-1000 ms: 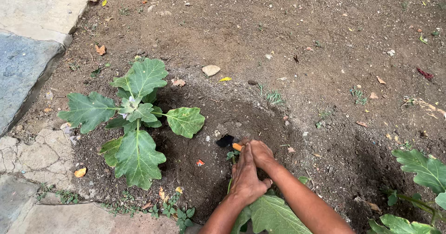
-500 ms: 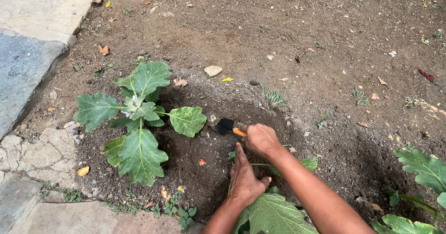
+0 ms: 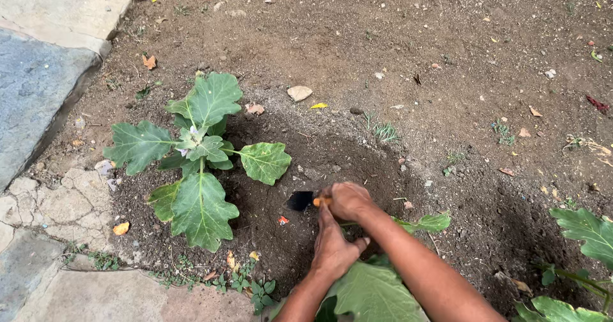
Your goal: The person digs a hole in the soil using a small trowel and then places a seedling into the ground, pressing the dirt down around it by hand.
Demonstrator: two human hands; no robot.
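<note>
My right hand (image 3: 348, 200) grips the orange handle of a small trowel (image 3: 302, 200); its black blade points left and touches the dark, loosened soil. My left hand (image 3: 333, 248) lies flat, fingers together, just below the right hand, pressing down among the leaves of a small plant (image 3: 373, 293) at the bottom of the view. One of that plant's leaves (image 3: 431, 222) sticks out to the right of my forearm. A second plant with broad lobed green leaves (image 3: 198, 153) stands in the soil left of the trowel.
Stone slabs (image 3: 38, 85) border the soil bed on the left and bottom left. A pale stone (image 3: 299, 92), dry leaves and a small red scrap (image 3: 281, 220) lie on the soil. Another leafy plant (image 3: 584, 232) sits at the right edge.
My right hand pulled the trowel down and toward me, so the blade now digs lower in the soil. My left hand stays pressed down in the same spot. The camera shifted slightly.
</note>
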